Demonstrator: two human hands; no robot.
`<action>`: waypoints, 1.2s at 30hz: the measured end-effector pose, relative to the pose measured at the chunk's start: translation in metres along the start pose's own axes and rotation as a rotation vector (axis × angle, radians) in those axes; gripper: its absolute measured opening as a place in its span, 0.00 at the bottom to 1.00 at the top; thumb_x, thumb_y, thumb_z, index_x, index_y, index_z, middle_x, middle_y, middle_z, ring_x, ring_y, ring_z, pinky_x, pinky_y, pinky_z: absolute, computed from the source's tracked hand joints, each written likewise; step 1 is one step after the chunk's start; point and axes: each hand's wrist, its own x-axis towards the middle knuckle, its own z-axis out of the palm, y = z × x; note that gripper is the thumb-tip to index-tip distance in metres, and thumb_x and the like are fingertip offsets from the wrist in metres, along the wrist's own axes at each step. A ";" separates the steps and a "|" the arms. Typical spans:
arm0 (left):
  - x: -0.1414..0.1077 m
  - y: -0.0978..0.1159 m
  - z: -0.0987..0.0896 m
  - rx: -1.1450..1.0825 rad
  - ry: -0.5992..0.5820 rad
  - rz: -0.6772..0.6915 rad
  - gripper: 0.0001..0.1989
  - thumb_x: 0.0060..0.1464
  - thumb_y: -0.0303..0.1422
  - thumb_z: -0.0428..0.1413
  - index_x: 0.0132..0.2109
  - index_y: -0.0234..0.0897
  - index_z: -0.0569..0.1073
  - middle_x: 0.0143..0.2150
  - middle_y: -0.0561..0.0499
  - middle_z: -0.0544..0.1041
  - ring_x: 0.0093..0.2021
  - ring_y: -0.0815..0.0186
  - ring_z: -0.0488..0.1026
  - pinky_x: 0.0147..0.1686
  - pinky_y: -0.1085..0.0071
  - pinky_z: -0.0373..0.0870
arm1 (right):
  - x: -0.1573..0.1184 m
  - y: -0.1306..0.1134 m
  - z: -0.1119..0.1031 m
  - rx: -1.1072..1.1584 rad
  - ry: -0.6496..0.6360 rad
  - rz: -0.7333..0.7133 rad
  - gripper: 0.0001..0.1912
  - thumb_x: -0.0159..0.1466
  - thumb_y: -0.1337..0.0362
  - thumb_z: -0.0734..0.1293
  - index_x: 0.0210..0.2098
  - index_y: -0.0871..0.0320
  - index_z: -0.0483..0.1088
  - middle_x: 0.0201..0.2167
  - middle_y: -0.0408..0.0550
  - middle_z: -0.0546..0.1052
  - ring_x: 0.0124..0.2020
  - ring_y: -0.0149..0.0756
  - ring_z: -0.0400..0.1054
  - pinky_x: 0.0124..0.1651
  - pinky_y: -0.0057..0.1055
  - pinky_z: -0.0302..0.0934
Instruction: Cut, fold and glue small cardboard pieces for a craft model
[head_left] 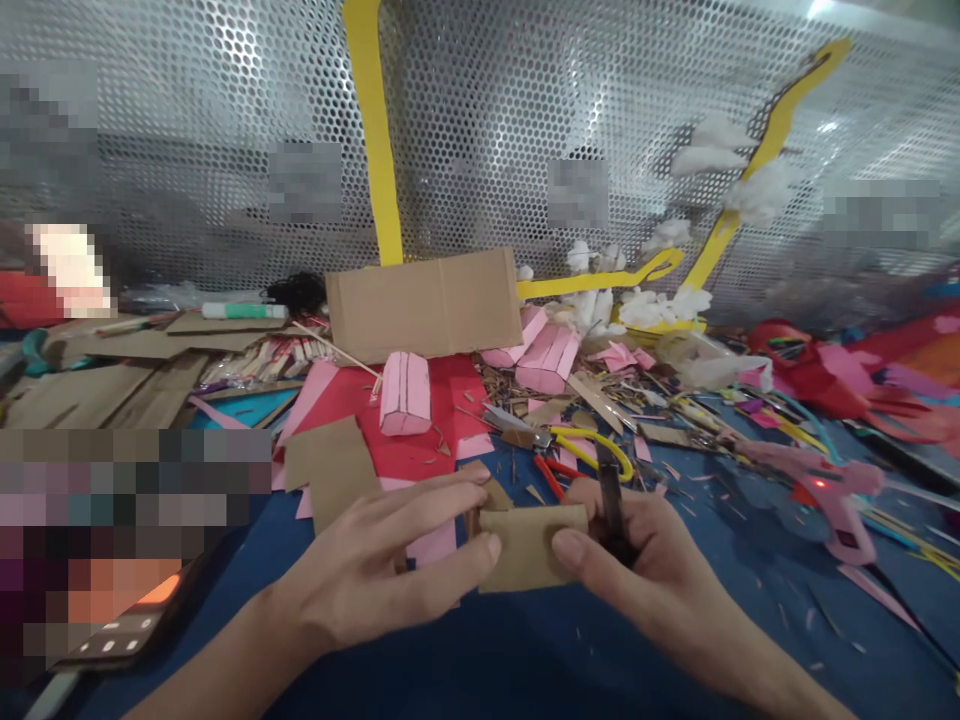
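Note:
A small folded piece of brown cardboard (529, 552) is held in front of me, above the blue table. My left hand (390, 560) grips its left end, with the thumb on the near face and the fingers stretched across the top. At the other end, my right hand (645, 555) pinches it between thumb and fingers. A slim black tool (612, 495) also sticks up from my right hand; its kind is unclear. Just beyond lie scissors (577, 447) with yellow and red handles. A pink paper-covered block (406, 394) rests on red paper (360, 455).
A pink glue gun (836, 490) with a lit red light lies at the right. A cardboard box (427, 308) stands at the back against a perforated metal panel (480, 120). Cardboard sheets (82, 395) and a device with a screen (124, 635) are on the left. Scraps litter the table.

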 end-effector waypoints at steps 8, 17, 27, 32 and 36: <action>0.003 0.002 -0.001 0.024 0.024 -0.013 0.18 0.60 0.20 0.58 0.55 0.40 0.73 0.56 0.44 0.76 0.61 0.53 0.75 0.54 0.60 0.81 | -0.003 -0.003 -0.001 -0.012 -0.023 -0.005 0.22 0.70 0.48 0.66 0.28 0.57 0.62 0.22 0.37 0.58 0.23 0.27 0.48 0.24 0.27 0.43; 0.002 0.004 0.001 0.004 0.016 -0.082 0.18 0.61 0.22 0.58 0.54 0.47 0.74 0.56 0.50 0.79 0.56 0.60 0.80 0.54 0.65 0.81 | 0.000 -0.004 0.001 -0.001 -0.004 0.006 0.22 0.69 0.47 0.67 0.28 0.57 0.62 0.23 0.37 0.57 0.23 0.27 0.46 0.24 0.26 0.43; -0.003 0.004 0.001 -0.042 -0.064 -0.182 0.22 0.62 0.23 0.58 0.59 0.51 0.71 0.58 0.51 0.79 0.57 0.61 0.79 0.52 0.69 0.81 | -0.002 -0.002 0.000 -0.024 0.024 0.024 0.22 0.69 0.46 0.67 0.29 0.57 0.65 0.23 0.38 0.59 0.24 0.28 0.48 0.24 0.25 0.44; -0.003 0.003 0.001 0.006 -0.044 -0.136 0.23 0.61 0.24 0.60 0.58 0.52 0.71 0.57 0.51 0.79 0.55 0.60 0.80 0.50 0.67 0.83 | 0.000 -0.005 0.002 -0.006 0.041 0.039 0.23 0.67 0.45 0.67 0.28 0.57 0.65 0.22 0.38 0.59 0.23 0.28 0.48 0.23 0.25 0.45; -0.003 0.001 0.003 0.017 -0.047 -0.073 0.21 0.61 0.23 0.59 0.57 0.48 0.71 0.60 0.47 0.76 0.55 0.61 0.80 0.47 0.71 0.83 | 0.001 -0.003 0.001 -0.037 0.053 0.035 0.24 0.67 0.44 0.67 0.27 0.57 0.65 0.22 0.39 0.60 0.23 0.28 0.49 0.24 0.25 0.46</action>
